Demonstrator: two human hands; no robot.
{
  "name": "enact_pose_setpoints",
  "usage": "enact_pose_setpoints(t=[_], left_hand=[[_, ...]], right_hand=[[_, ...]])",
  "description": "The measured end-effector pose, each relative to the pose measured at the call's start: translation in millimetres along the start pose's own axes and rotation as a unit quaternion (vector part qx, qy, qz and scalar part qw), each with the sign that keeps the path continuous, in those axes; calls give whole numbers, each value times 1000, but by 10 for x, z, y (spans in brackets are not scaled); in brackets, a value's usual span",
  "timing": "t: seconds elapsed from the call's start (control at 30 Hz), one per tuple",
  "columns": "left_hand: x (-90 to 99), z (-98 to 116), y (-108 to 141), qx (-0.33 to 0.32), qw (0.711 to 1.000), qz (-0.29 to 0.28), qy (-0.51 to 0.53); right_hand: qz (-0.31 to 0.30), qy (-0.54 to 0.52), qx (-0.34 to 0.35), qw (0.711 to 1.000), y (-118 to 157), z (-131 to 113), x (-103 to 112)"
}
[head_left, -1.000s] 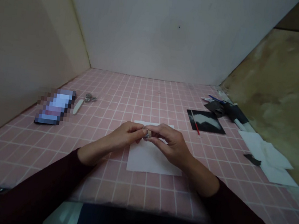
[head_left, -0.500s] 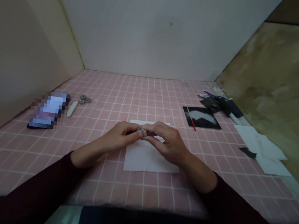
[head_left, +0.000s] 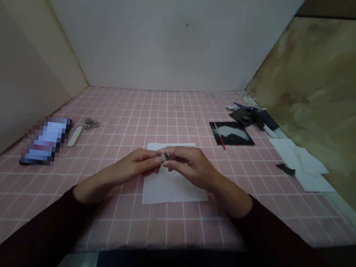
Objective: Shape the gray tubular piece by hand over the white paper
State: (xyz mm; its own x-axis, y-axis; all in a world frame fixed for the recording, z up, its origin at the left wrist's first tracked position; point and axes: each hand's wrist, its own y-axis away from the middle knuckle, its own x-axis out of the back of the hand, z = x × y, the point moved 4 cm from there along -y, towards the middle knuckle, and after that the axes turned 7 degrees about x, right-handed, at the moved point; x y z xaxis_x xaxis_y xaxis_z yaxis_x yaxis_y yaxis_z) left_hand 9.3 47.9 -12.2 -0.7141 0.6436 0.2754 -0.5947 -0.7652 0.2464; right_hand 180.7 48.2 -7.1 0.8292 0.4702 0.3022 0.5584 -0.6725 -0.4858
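Note:
Between the fingertips of both hands is a small grey, ring-like piece, partly hidden by the fingers. My left hand pinches it from the left, thumb in front. From the right, my right hand is closed on the same piece with thumb and forefinger. Both hands are held over a white sheet of paper on a pink checked tablecloth.
At left lie a phone with a blurred screen, a white flat stick and several small grey rings. To the right are a dark sheet, a red thin stick, black scraps and white papers.
The camera view has turned slightly, so the table appears shifted left and tilted. The grey piece has turned a little between the fingertips; both hands still hold it.

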Motion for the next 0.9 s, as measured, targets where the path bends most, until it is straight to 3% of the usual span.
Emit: enact_pose_setpoints(t=[0.27, 0.5, 0.7, 0.8, 0.9], left_hand=[[-42, 7, -12, -10, 987, 7, 159], [-76, -56, -18, 20, 990, -6, 142], [-164, -88, -65, 7, 977, 3, 211], [-180, -78, -84, 0, 973, 25, 230], [-178, -100, -88, 1, 975, 29, 220]], right_hand=[[35, -156, -67, 985, -56, 53, 17], [145, -157, -93, 973, -62, 186, 250], [87, -194, -90, 973, -92, 223, 14], [105, -202, -88, 970, -95, 237, -39], [138, -185, -92, 969, -78, 269, 47]])
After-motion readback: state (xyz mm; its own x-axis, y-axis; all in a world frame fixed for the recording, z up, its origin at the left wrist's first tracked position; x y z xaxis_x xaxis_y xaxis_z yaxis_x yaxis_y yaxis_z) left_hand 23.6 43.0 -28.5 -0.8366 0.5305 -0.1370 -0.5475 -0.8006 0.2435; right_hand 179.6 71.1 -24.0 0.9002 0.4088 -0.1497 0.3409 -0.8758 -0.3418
